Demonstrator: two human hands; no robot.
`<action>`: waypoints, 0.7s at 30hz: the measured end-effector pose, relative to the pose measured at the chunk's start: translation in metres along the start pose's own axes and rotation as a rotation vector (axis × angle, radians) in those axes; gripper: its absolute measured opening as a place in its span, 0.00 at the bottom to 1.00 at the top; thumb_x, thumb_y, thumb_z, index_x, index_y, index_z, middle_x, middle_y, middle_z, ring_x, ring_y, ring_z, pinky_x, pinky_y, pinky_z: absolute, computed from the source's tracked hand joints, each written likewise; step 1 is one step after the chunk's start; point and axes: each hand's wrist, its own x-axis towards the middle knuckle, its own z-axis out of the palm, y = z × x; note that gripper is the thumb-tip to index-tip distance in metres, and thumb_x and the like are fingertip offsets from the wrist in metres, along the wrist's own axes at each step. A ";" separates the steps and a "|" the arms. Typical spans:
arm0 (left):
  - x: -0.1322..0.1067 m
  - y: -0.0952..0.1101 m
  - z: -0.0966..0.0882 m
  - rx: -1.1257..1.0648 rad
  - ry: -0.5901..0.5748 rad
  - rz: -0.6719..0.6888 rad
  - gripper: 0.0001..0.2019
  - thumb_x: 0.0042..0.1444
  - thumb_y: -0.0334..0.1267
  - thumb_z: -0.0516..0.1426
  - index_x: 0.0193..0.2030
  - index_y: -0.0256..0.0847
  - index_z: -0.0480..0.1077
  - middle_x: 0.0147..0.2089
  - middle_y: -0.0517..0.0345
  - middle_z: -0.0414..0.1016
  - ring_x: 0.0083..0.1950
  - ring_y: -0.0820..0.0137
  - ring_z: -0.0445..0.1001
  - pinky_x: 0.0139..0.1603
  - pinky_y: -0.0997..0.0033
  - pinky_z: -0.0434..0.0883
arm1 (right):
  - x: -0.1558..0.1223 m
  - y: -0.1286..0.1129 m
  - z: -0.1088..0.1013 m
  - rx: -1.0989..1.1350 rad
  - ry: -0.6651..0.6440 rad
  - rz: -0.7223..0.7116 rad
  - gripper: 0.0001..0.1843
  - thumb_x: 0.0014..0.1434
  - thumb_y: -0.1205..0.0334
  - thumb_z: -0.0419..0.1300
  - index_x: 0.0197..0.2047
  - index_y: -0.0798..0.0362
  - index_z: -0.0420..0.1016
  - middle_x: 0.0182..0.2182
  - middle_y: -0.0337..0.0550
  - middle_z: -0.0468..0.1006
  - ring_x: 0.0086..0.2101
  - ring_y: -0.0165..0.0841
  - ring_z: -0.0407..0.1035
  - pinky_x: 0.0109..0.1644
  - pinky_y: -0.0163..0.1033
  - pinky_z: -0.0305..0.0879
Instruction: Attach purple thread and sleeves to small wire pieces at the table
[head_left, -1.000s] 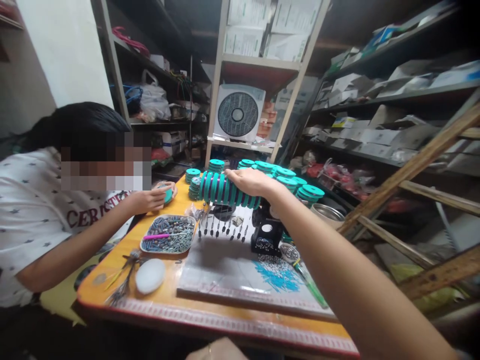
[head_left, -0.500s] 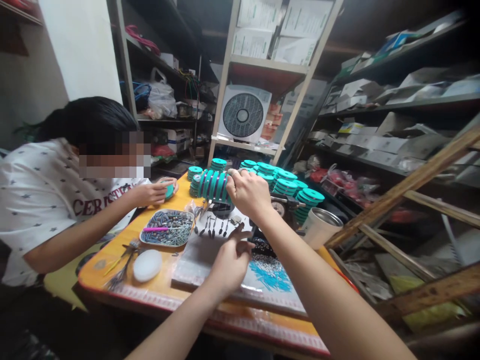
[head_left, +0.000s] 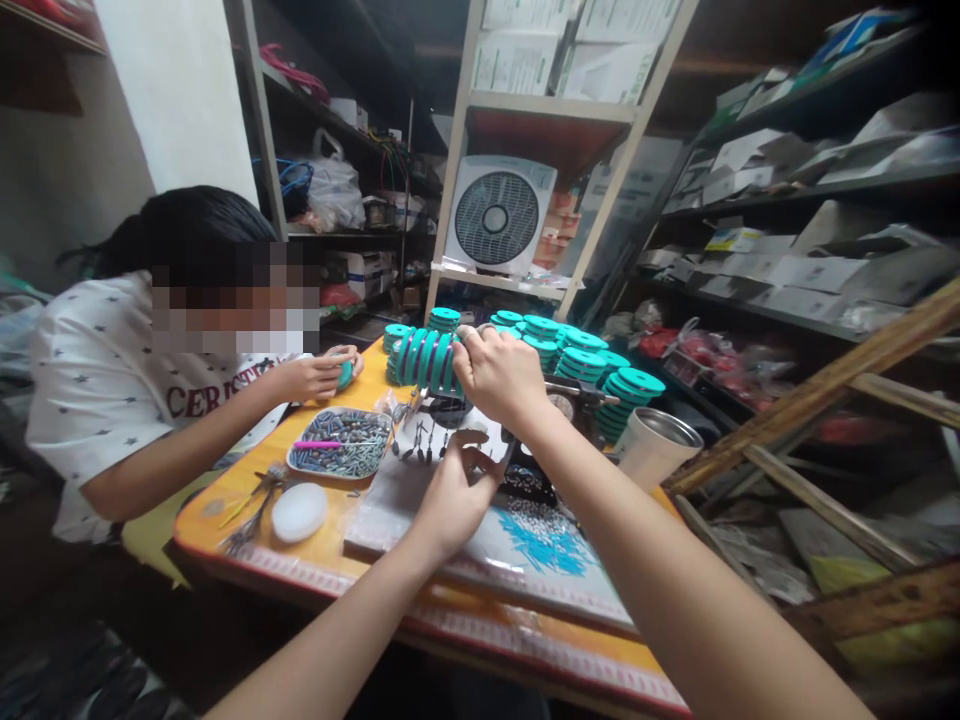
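Observation:
My right hand (head_left: 499, 377) is closed over one end of a row of teal discs (head_left: 426, 360) held edge-on above the orange table (head_left: 315, 585). Below it my left hand (head_left: 450, 497) hovers over a grey board (head_left: 397, 510), fingers curled in a pinch near small dark hanging pieces (head_left: 421, 440); what it pinches I cannot make out. A black stand (head_left: 536, 480) sits just right of that hand. Across the table a person in a white shirt (head_left: 97, 390) holds a teal disc (head_left: 343, 375) in both hands.
Stacks of teal discs (head_left: 592, 370) fill the table's far side. A tray of small metal parts (head_left: 341, 456), a white oval pad (head_left: 299, 511), a metal cup (head_left: 651, 445), blue bits (head_left: 551, 550). Shelves with boxes and a fan (head_left: 499, 217) stand behind; wooden rails (head_left: 810, 400) on the right.
My left hand has come into view and risen toward the hanging pieces. My right hand slid along the disc row and closed on its right end; the view shifted slightly.

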 end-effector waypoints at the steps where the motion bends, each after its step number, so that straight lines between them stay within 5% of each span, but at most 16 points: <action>1: -0.006 0.002 -0.002 -0.047 -0.026 -0.027 0.15 0.58 0.32 0.60 0.52 0.38 0.64 0.34 0.58 0.75 0.41 0.66 0.74 0.51 0.65 0.66 | 0.000 0.000 0.000 0.003 0.002 0.001 0.16 0.79 0.54 0.51 0.58 0.56 0.71 0.43 0.45 0.73 0.42 0.40 0.69 0.46 0.42 0.64; 5: -0.029 0.013 -0.010 -0.274 -0.092 -0.170 0.20 0.63 0.41 0.56 0.59 0.40 0.58 0.46 0.51 0.76 0.36 0.67 0.78 0.47 0.61 0.74 | -0.002 -0.001 0.002 0.014 0.014 0.015 0.17 0.78 0.55 0.50 0.59 0.56 0.71 0.43 0.47 0.73 0.43 0.42 0.68 0.46 0.42 0.63; 14: -0.077 0.016 -0.024 -0.613 -0.240 -0.525 0.08 0.62 0.31 0.60 0.46 0.32 0.67 0.53 0.39 0.76 0.24 0.85 0.63 0.31 0.79 0.70 | -0.014 -0.008 0.002 0.176 0.150 0.036 0.20 0.75 0.58 0.51 0.64 0.60 0.69 0.50 0.58 0.71 0.51 0.51 0.63 0.56 0.52 0.61; 18: -0.106 0.003 -0.045 -0.668 -0.337 -0.621 0.14 0.62 0.38 0.64 0.50 0.32 0.72 0.36 0.50 0.79 0.16 0.87 0.49 0.21 0.83 0.59 | -0.067 -0.017 -0.025 0.346 0.291 0.046 0.24 0.74 0.60 0.46 0.69 0.60 0.58 0.65 0.57 0.57 0.64 0.45 0.51 0.68 0.50 0.52; 21: -0.129 -0.013 -0.064 -0.458 -0.427 -0.652 0.23 0.61 0.55 0.62 0.48 0.34 0.74 0.23 0.58 0.73 0.14 0.84 0.47 0.18 0.81 0.50 | -0.136 -0.028 -0.047 0.607 0.285 0.080 0.21 0.73 0.63 0.49 0.68 0.49 0.59 0.59 0.52 0.66 0.57 0.44 0.63 0.61 0.50 0.63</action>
